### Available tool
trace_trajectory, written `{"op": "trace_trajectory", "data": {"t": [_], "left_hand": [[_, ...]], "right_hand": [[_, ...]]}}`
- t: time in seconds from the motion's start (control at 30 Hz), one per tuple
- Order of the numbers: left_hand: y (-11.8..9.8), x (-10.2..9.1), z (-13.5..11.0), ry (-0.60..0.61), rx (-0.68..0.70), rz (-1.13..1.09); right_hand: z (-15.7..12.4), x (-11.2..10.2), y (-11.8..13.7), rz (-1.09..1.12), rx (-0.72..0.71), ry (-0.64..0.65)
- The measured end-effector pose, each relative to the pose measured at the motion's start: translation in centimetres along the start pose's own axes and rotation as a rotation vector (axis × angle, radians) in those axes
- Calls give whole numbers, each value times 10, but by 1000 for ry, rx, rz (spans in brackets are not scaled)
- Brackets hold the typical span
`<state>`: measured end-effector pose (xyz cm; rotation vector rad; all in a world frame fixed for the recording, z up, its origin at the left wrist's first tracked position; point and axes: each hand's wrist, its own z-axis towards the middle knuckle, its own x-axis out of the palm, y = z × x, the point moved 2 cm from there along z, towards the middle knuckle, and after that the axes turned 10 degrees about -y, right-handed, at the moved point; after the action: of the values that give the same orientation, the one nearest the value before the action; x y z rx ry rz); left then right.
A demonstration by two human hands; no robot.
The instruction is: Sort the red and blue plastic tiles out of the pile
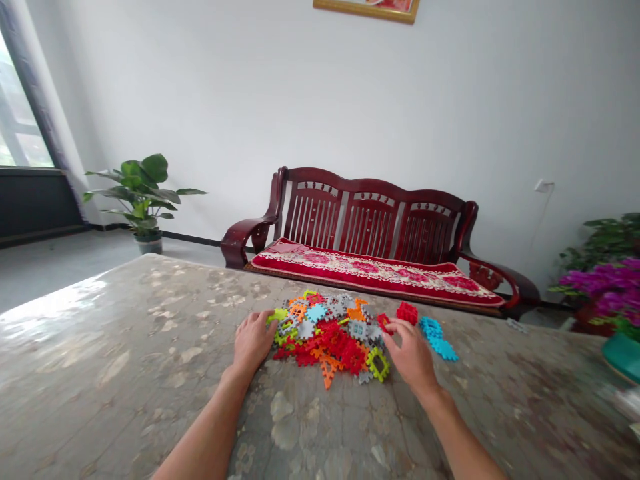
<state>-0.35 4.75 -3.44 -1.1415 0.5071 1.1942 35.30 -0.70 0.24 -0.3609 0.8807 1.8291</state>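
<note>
A heap of plastic interlocking building pieces [330,340] in red, grey, orange, yellow-green and light blue lies on the table. At the heap's left edge rests my left hand [253,341], its fingers slightly bent and apart, touching the side by a yellow-green piece [280,315]. My right hand [413,353] is at the heap's right side and pinches a small red building piece [383,323] between thumb and fingers. Just beyond that hand sits a red cluster of pieces [407,312]. Light blue pieces [438,339] lie to its right.
A patterned cloth covers the table [125,373]. Behind it stands a dark red wooden bench [375,220] with a red floral cushion [370,268]. A potted plant [145,193] is at the left, purple flowers [607,290] at the right. A small grey piece [517,325] lies near the far edge.
</note>
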Motion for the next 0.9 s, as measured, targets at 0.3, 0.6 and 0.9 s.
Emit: {"op": "trace_trajectory", "data": {"t": [0.3, 0.6, 0.9], "left_hand": [[0, -1, 1, 0, -9, 13], [0, -1, 2, 28, -14, 11], [2, 2, 2, 20, 5, 34]], "right_hand": [[-8, -31, -61, -57, 378, 171], [-16, -19, -94, 153, 188, 241], [-32, -23, -81, -42, 194, 376]]}}
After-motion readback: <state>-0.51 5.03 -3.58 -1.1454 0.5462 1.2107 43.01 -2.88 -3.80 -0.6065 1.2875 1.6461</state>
